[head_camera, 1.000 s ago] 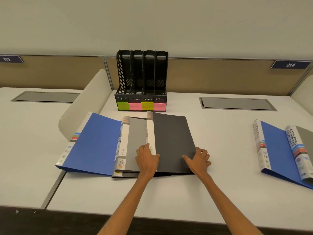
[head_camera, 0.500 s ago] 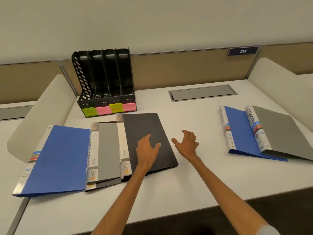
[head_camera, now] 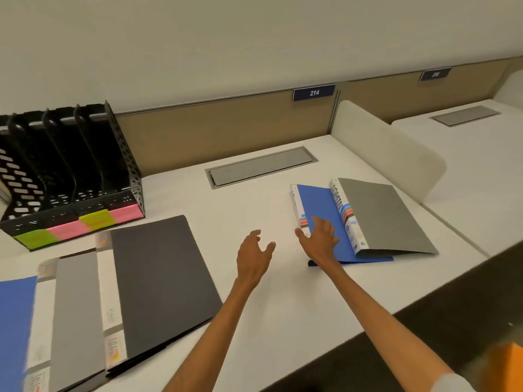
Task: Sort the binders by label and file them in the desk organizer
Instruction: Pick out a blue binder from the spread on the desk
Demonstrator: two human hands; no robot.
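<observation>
Right hand (head_camera: 318, 239) spread-fingered on blue binder (head_camera: 321, 203) under grey ADMIN binder (head_camera: 387, 219), centre right; left hand (head_camera: 254, 257) loose, holding nothing, mid-frame; black desk organizer (head_camera: 126, 165) upper left, dark grey binder (head_camera: 158, 278) lower left.

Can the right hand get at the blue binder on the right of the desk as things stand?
Probably yes. The right hand is spread over the near left part of the blue binder, with nothing between them. The grey binder overlaps only its right side, which could hinder lifting it.

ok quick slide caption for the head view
Right hand at the blue binder, left hand open above the desk.
</observation>
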